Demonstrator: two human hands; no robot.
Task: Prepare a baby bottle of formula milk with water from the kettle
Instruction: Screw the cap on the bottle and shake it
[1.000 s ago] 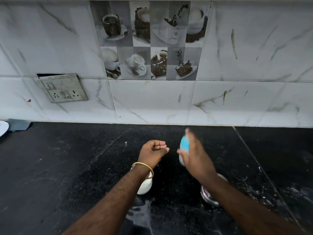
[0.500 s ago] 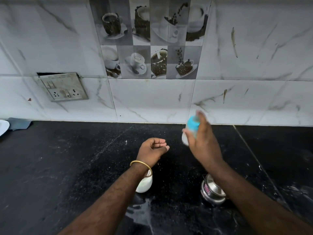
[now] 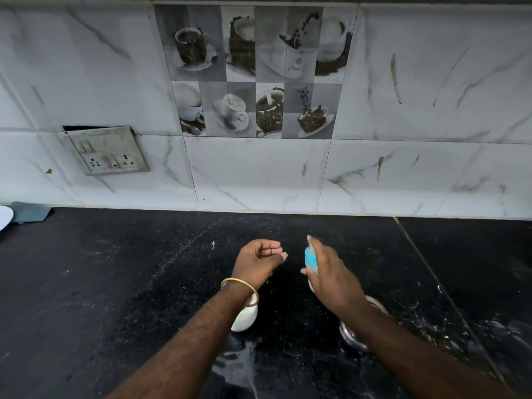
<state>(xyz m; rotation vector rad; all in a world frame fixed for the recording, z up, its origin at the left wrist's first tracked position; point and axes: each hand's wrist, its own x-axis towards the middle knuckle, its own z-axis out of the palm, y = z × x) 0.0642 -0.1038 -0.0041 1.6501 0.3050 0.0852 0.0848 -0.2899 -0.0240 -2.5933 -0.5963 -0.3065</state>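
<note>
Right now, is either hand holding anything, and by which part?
The right hand holds the bottle around its body, below the blue collar. The left hand is loosely curled and holds nothing.

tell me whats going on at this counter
A person stands at a black counter holding a baby bottle with a blue collar in the right hand, raised above the surface and blurred, as if being shaken. The left hand hovers beside it, palm up, fingers loosely curled and empty. Under the left forearm sits a white cup; under the right, a steel container. White liquid is spilled near the cup.
</note>
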